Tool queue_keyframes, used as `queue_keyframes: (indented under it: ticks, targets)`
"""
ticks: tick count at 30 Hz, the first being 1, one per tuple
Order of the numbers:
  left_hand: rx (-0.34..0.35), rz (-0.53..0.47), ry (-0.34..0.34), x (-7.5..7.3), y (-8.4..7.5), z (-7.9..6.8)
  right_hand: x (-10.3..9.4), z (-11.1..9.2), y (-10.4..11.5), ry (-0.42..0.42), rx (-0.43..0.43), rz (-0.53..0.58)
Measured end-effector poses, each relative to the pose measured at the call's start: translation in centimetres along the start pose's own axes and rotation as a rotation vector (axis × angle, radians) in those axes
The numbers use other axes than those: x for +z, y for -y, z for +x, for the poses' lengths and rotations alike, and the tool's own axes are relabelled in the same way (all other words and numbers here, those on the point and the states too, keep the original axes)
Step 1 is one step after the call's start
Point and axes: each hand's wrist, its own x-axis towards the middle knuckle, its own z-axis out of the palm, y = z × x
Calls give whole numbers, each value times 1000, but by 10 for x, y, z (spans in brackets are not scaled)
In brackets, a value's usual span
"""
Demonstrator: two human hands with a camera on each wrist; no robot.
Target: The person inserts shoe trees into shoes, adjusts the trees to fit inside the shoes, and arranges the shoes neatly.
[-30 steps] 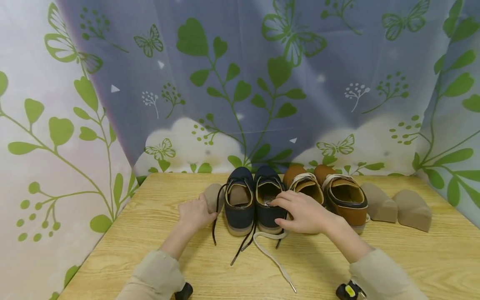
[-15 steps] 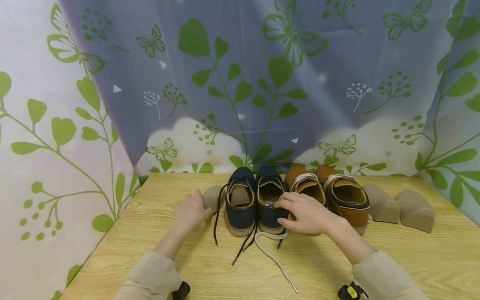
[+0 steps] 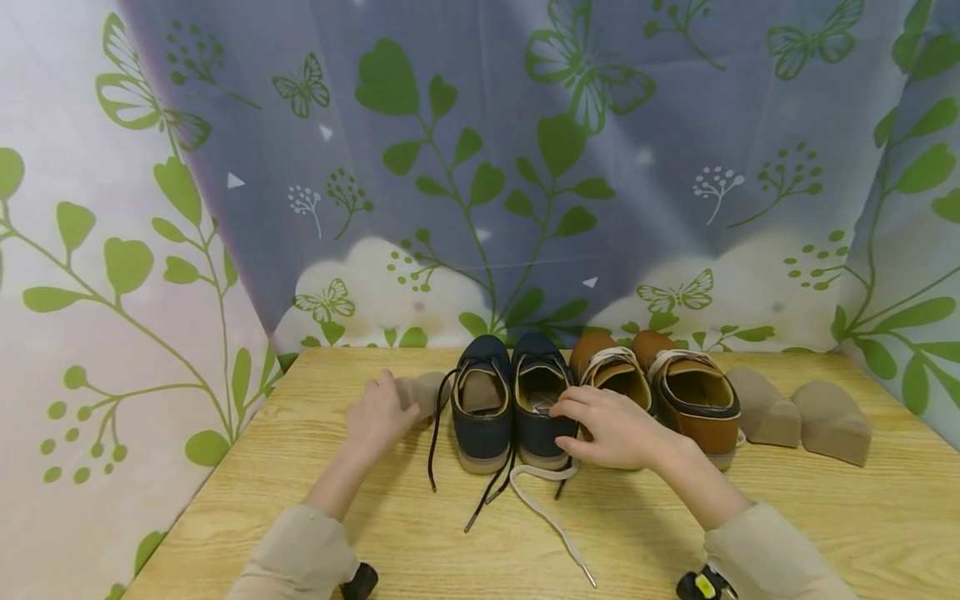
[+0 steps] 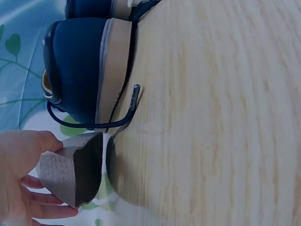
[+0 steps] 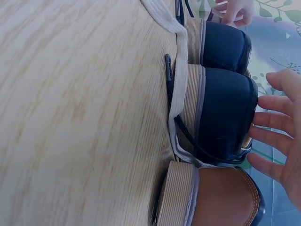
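My left hand (image 3: 378, 414) holds a grey-brown moulded shoe insert (image 3: 427, 394) at the left of the navy shoes. In the left wrist view the thumb lies on one side of this shoe insert (image 4: 70, 169) and the fingers on the other, with its hollow dark end showing. The left navy shoe (image 3: 476, 437) has a similar insert (image 3: 481, 392) inside its opening. The right navy shoe (image 3: 542, 437) shows a thin clear piece inside. My right hand (image 3: 611, 429) has its fingers spread and relaxed, fingertips at that shoe's collar, as the right wrist view shows.
Two brown shoes (image 3: 697, 425) with pale laces stand right of the navy pair. Beyond them, two more inserts (image 3: 831, 423) lie on the wooden table (image 3: 450, 567). Black laces and a pale lace (image 3: 547, 521) trail toward the front. A patterned cloth (image 3: 480, 208) hangs behind.
My left hand has shifted slightly left and turned, and the insert in it has tilted, with more of it showing. The right hand stays by the right navy shoe.
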Motion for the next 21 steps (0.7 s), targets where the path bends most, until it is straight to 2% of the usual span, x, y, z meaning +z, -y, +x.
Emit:
queue_keyframes:
  ticks: [8,14,21]
  targets:
    - [-7,34,-56,-8,4,1,0,0,0,-16,-11,4]
    - [10,-5,-130,-13,6,2,0,-2,0,-18,-14,4]
    - [17,-27,-162,-21,7,4,0,-4,-4,-47,-21,-14]
